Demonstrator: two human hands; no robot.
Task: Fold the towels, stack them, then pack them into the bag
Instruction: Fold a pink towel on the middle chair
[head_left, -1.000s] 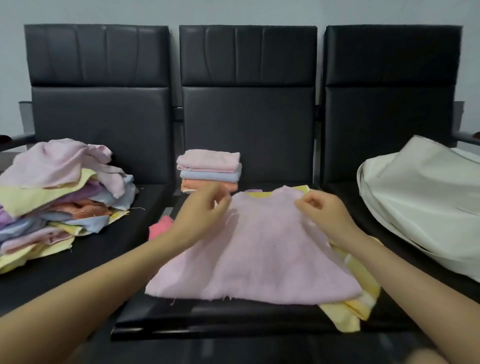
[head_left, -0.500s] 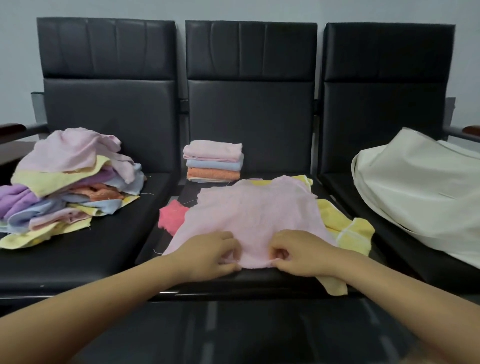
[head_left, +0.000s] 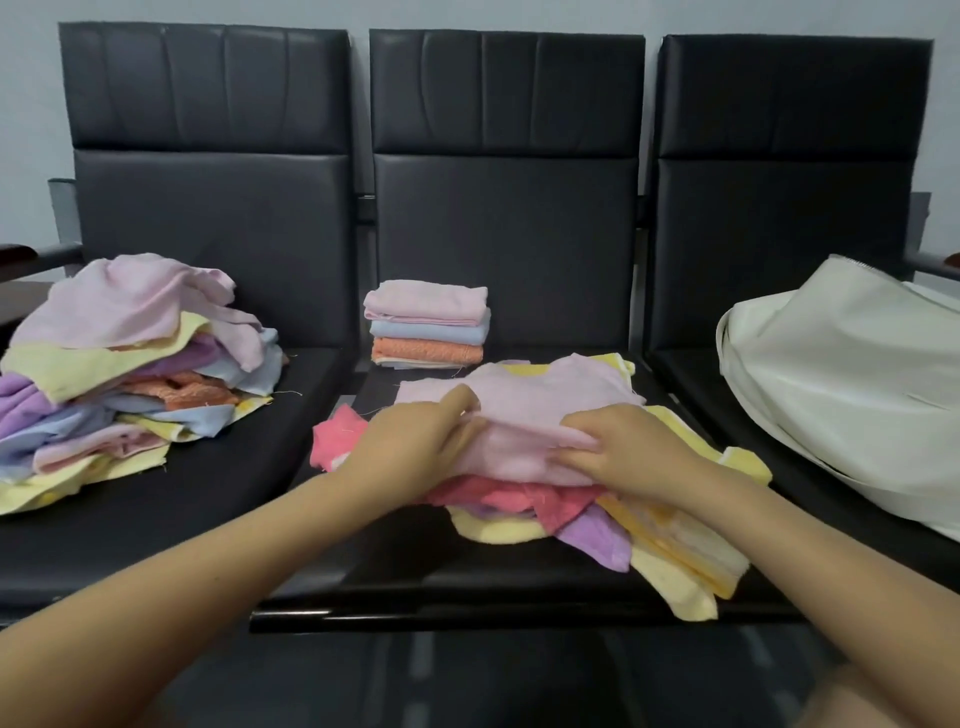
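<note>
Head view: we saw the left hand (head_left: 415, 447) and right hand (head_left: 631, 452) both pinching the folded-over edge of a pale pink towel (head_left: 540, 410) on the middle seat (head_left: 395, 561), atop loose pink, yellow and purple towels. Behind it sat a folded stack (head_left: 428, 325) of three or four towels. An unfolded pile (head_left: 124, 364) lay on the left seat; the white bag (head_left: 852, 384) on the right seat.
</note>
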